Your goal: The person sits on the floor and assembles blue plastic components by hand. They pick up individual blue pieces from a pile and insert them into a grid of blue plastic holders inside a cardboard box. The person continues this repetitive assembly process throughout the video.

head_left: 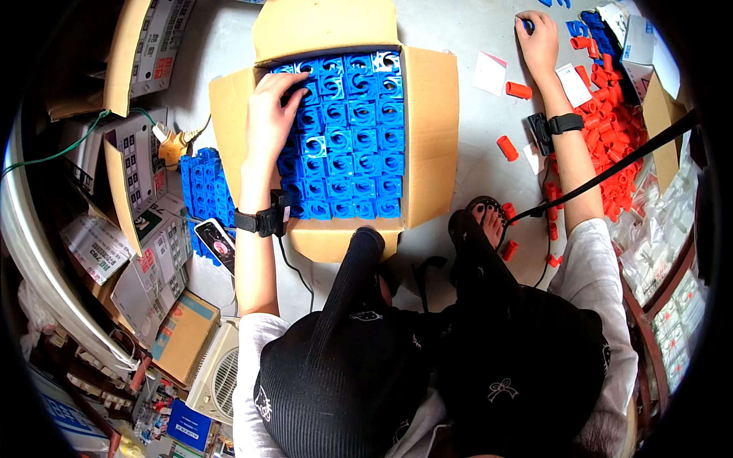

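Observation:
An open cardboard box [431, 137] stands in front of me, packed with rows of blue square plastic pieces [363, 140] with round openings. My left hand [273, 107] is at its far left corner, thumb and fingers closed around one blue piece in the top rows; the palm hides part of that corner. Out to the far right, my right hand [540, 44] is held near the floor with its fingers curled. Between thumb and fingertips shows a small dark blue piece [527, 27], mostly covered by the hand.
Red plastic cylinders [611, 145] lie heaped on the right, a few scattered singly. More blue pieces [205, 185] are stacked left of the box, beside a phone [216, 243]. Cartons [145, 229] line the left side. A black cable [294, 267] hangs from my left wrist strap.

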A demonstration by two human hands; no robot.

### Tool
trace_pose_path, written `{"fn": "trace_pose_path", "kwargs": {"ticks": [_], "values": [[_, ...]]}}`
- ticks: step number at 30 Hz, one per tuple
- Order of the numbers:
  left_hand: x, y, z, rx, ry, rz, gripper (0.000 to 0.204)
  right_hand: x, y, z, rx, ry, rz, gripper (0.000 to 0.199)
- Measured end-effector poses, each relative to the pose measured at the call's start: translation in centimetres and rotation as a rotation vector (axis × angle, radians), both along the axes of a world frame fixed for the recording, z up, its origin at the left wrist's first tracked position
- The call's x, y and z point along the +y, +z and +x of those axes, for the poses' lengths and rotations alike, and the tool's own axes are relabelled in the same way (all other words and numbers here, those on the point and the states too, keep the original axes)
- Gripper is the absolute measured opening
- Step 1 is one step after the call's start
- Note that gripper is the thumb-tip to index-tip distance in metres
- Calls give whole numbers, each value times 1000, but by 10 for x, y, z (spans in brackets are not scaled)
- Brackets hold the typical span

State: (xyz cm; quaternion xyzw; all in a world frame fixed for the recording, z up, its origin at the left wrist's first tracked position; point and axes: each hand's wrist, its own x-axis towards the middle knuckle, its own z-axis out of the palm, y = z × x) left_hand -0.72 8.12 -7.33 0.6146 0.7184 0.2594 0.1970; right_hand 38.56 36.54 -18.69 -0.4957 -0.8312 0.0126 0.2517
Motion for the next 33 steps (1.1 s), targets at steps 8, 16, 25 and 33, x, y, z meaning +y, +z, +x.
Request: {"fn": "trace_pose_path", "kwargs": {"ticks": [8,16,25,33], "values": [[-5,5,-1,72,-113,-24,28,-88,98,-87,778,52,-383,51],[8,29,51,221,-131,111,29,-168,115,-142,575,710,-430,45],[12,-5,60,255,-88,49,29,-151,94,-175,346,851,-348,26],[13,-12,52,114,-19,93,18,-159,81,-185,370,869,-132,21]]}}
